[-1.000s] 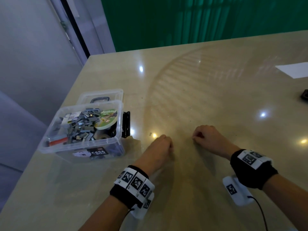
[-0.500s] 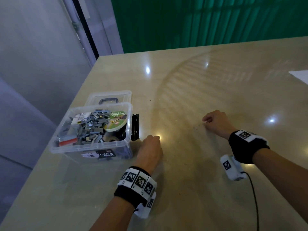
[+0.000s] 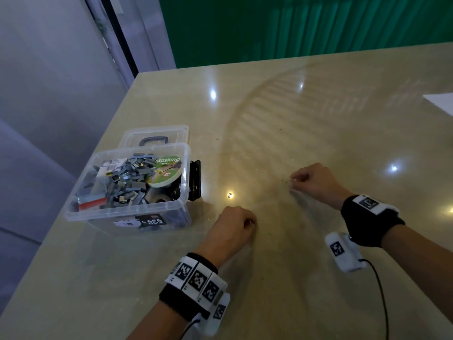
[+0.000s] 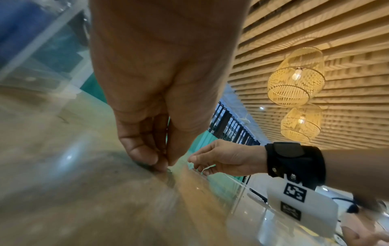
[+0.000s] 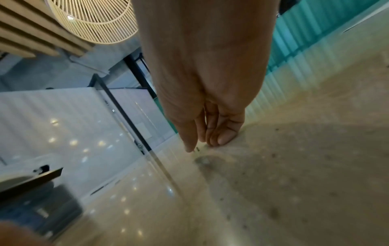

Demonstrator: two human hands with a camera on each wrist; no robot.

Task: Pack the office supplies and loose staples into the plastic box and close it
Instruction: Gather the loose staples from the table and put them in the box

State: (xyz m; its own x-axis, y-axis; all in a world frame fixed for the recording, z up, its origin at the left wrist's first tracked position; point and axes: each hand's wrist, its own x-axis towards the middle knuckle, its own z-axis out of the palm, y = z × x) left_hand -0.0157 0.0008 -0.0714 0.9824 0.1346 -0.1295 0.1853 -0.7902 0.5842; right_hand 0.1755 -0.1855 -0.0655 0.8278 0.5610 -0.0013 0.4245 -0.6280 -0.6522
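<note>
Here: open plastic box (image 3: 127, 212) holds staples (image 3: 127, 185), masking tape (image 3: 166, 173); hand grips unclear.

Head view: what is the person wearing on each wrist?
Both forearms are bare. Each wrist has a black band carrying white square-code marker tiles, with a white marked camera block under it. A thin black cable leaves each block.
</note>
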